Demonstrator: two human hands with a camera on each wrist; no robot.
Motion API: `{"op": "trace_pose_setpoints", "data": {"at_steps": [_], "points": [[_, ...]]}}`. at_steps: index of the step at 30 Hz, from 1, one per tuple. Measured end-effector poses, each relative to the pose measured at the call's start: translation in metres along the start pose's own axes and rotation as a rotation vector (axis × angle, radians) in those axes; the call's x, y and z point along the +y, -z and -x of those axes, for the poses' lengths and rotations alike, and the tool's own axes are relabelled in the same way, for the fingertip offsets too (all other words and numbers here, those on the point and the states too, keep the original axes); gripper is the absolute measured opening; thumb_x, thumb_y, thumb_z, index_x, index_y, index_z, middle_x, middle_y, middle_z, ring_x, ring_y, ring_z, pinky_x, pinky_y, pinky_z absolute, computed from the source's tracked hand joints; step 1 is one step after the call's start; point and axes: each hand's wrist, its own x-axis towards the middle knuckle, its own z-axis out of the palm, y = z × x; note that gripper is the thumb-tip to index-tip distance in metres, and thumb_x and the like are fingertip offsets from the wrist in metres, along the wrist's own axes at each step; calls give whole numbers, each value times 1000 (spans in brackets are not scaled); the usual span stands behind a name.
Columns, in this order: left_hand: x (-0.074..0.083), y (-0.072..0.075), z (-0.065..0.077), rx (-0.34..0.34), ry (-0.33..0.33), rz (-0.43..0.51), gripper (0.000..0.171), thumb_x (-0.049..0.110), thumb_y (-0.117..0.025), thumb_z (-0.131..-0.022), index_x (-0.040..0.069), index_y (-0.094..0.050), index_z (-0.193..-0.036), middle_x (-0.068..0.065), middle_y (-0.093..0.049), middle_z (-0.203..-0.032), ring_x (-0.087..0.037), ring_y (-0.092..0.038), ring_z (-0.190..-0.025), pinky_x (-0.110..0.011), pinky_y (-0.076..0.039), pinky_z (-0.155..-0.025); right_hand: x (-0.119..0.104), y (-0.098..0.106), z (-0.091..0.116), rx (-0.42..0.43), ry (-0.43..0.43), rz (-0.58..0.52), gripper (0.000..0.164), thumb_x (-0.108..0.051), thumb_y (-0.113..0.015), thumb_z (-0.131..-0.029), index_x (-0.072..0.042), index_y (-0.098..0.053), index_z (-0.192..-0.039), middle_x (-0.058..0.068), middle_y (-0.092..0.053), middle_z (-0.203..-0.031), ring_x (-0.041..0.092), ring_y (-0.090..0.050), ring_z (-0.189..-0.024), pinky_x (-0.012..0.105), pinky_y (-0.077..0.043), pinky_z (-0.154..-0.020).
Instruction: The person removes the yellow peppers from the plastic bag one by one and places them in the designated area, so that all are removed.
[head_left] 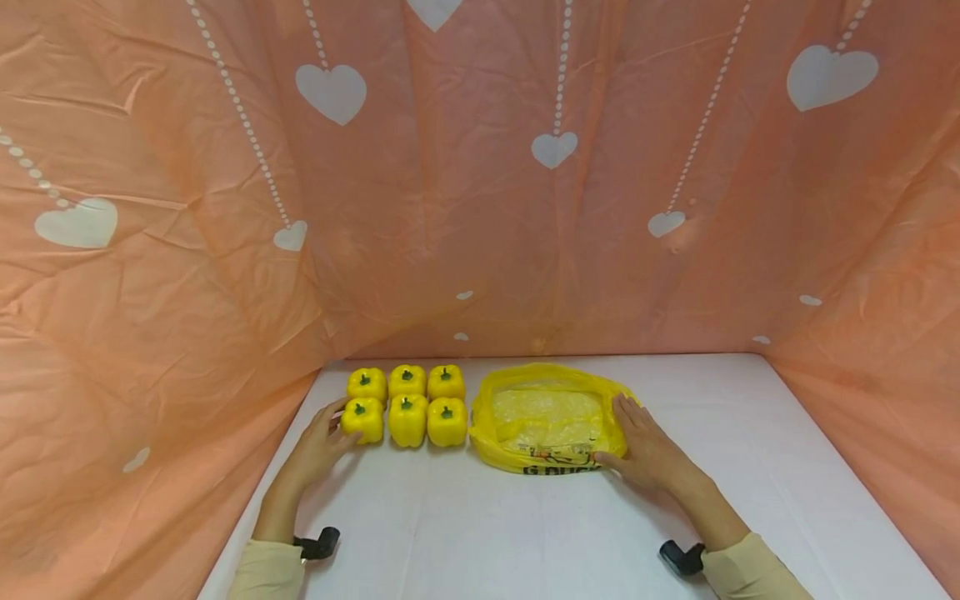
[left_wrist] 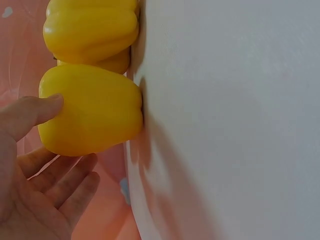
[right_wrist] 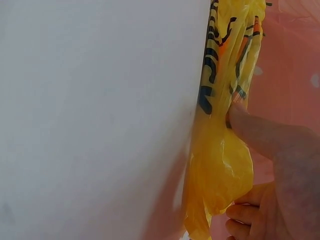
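Several yellow bell peppers (head_left: 407,421) with green stems stand in two rows on the left of the white table. My left hand (head_left: 318,446) is at the left side of the front-left pepper (head_left: 362,420). In the left wrist view, its thumb (left_wrist: 47,107) lies against that pepper (left_wrist: 92,112), while the relaxed fingers spread along the outer side. To the right of the peppers sits a yellow plastic bag (head_left: 491,450) with dark printing, its mouth spread wide and facing up. My right hand (head_left: 652,454) rests at the bag's right rim, thumb in front and fingers loosely extended behind.
The white table (head_left: 480,533) meets an orange sheet (head_left: 480,208) with white hearts at the back and both sides. The back-row peppers (head_left: 408,379) stand close behind the front ones. A dark wrist camera (head_left: 318,544) is strapped at each wrist.
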Motion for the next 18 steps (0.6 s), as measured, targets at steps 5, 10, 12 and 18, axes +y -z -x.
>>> {"op": "trace_pose_setpoints", "data": {"at_steps": [5, 10, 12, 18], "points": [[-1, 0, 0, -8, 10, -13, 75, 16, -69, -106, -6, -27, -164, -38, -32, -164, -58, -40, -147, -66, -34, -123, 0, 0, 0, 4, 4, -6, 102, -47, -77, -98, 18, -27, -160, 35, -24, -170, 51, -22, -159, 65, -19, -129], [-3, 1, -2, -17, 21, -24, 76, 19, -68, -106, -5, -25, -165, -38, -32, -164, -57, -39, -148, -66, -33, -123, 0, 1, -1, -6, -10, 0, 103, -47, -76, -99, 17, -25, -161, 34, -21, -171, 50, -20, -160, 65, -17, -129], [-4, 1, -2, -20, 16, -26, 77, 18, -68, -106, -5, -25, -165, -37, -31, -165, -57, -38, -148, -66, -33, -124, 0, 1, -1, -8, -17, -4, 103, -47, -76, -98, 17, -24, -162, 34, -20, -172, 50, -19, -160, 65, -17, -129], [-1, 3, 0, -17, 14, -69, 78, 23, -69, -106, -5, -26, -165, -38, -31, -164, -57, -35, -149, -71, -31, -122, -2, 3, 1, -4, -12, -2, 104, -48, -75, -99, 16, -23, -162, 33, -19, -172, 51, -18, -160, 65, -16, -130]]}}
